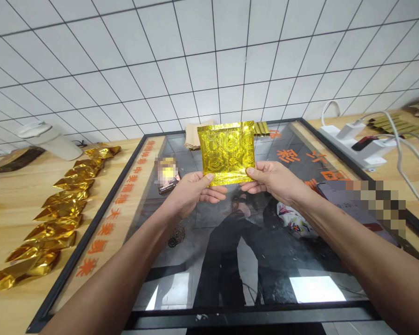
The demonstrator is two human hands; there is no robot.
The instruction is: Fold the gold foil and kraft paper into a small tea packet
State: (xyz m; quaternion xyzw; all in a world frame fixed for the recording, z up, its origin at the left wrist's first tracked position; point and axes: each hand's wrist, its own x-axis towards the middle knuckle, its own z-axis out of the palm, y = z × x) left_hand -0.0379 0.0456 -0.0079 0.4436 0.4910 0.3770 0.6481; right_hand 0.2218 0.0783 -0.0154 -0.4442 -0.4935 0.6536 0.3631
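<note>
Between my two hands, a sheet of shiny gold foil paper (pixel 226 151) with an embossed pattern is held up over the glass tabletop. My left hand (pixel 200 188) pinches its lower left corner, thumb in front and fingers behind. My right hand (pixel 265 177) grips the lower right corner in the same way. Behind the foil, partly covered by it, lie a stack of brown paper (pixel 192 136) and some more gold pieces (pixel 262 129).
Several folded gold foil shapes (pixel 63 204) line the wooden table at left, near a white cup (pixel 52 139). A power strip (pixel 356 146) with cables stands at right, and a phone (pixel 356 211) lies under my right forearm. A small pack (pixel 168 186) rests on the black-framed glass (pixel 181 316).
</note>
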